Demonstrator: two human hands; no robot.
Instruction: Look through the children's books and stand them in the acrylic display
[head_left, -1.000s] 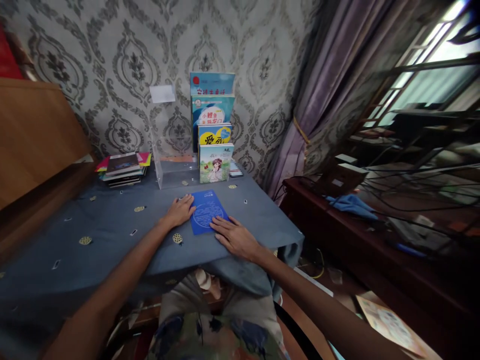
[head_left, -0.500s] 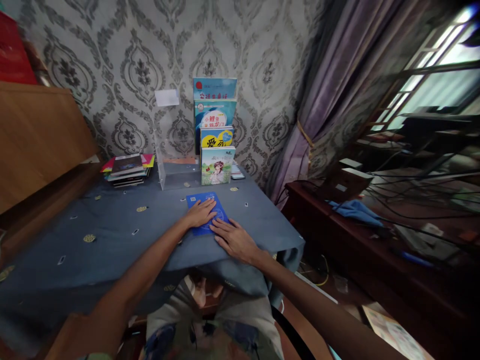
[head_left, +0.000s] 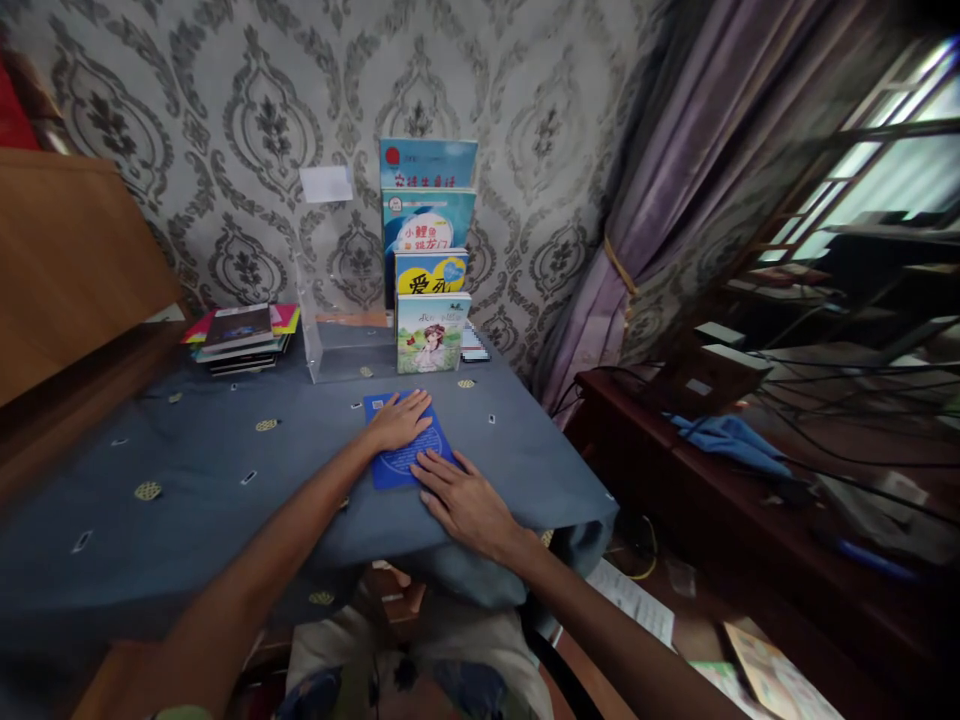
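Our left hand (head_left: 401, 422) and right hand (head_left: 461, 500) rest flat, grasping nothing, on the blue booklet (head_left: 391, 466), not yet lifted by our judgement; four books (head_left: 431, 300) stand racked beyond it.

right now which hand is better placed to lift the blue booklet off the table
Right, likely. The right hand rests its fingertips on the booklet at its near right edge, where they could curl under. The left hand lies flat on top of the cover.

Left hand (head_left: 397, 422) and right hand (head_left: 459, 497) lie flat, palms down, fingers extended.
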